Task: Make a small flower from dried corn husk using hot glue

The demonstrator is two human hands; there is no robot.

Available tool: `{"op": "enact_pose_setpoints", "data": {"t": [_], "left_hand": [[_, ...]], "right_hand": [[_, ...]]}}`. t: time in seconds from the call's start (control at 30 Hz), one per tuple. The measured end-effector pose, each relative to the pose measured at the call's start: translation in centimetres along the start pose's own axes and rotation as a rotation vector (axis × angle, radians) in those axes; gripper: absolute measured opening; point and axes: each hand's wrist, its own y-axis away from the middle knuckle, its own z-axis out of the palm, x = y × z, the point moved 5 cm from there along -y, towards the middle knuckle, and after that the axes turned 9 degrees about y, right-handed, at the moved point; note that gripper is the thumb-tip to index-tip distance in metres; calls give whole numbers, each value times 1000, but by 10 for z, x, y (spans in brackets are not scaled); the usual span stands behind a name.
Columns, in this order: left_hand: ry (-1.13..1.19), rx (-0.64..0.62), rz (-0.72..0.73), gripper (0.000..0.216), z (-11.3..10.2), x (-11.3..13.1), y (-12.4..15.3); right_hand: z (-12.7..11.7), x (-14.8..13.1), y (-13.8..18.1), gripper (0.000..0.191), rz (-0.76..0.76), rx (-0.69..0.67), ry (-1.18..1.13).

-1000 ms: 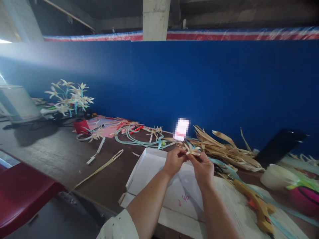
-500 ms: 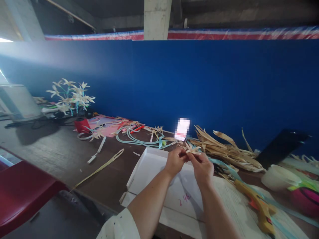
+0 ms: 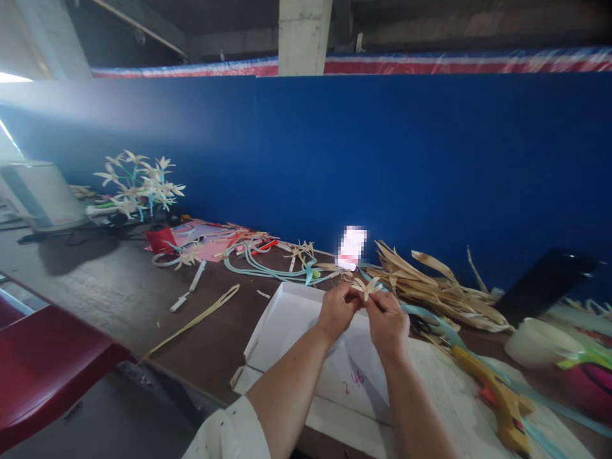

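A small cream-coloured flower (image 3: 367,288), its petals spread like those in the bunch at the far left, is pinched between both hands. My left hand (image 3: 338,310) comes at it from the left with fingers closed. From the right, my right hand (image 3: 388,322) grips its base between thumb and fingers. The fingertips hide the flower's underside and any stem. Below the hands lies an opened white cardboard box (image 3: 291,319) with pink handwritten figures on it.
Dry husk leaves (image 3: 430,284) are heaped at the right, near a yellow glue gun (image 3: 507,408) and a white tape roll (image 3: 542,343). A lit phone (image 3: 351,248) leans against the blue partition (image 3: 421,153). Finished flowers (image 3: 141,185) stand far left; a red chair (image 3: 52,370) is nearer.
The flower in my fingers has turned, so its petals now face me more openly. Both hands stay almost in place; the view has shifted slightly.
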Motion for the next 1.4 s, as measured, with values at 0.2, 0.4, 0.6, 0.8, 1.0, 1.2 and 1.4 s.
{"op": "enact_pose_setpoints", "data": {"t": [0.2, 0.4, 0.6, 0.8, 1.0, 1.2, 1.4], "left_hand": [[-14, -27, 34, 13, 1, 4, 2], [-37, -24, 40, 18, 3, 5, 2], [77, -46, -2, 21, 6, 2, 2], [13, -19, 32, 10, 2, 5, 2], [-40, 14, 56, 9, -2, 4, 0], [-74, -12, 105, 6, -1, 8, 2], [-91, -58, 85, 9, 2, 3, 2]], "right_hand": [[-2, -4, 0, 27, -48, 19, 60], [-6, -7, -1, 29, -70, 47, 85], [-7, -4, -2, 29, -9, 25, 21], [-1, 4, -1, 32, 80, -45, -97], [4, 4, 0, 33, 214, -122, -183], [2, 8, 1, 38, 248, -46, -164], [-4, 5, -3, 35, 103, -2, -42]]}}
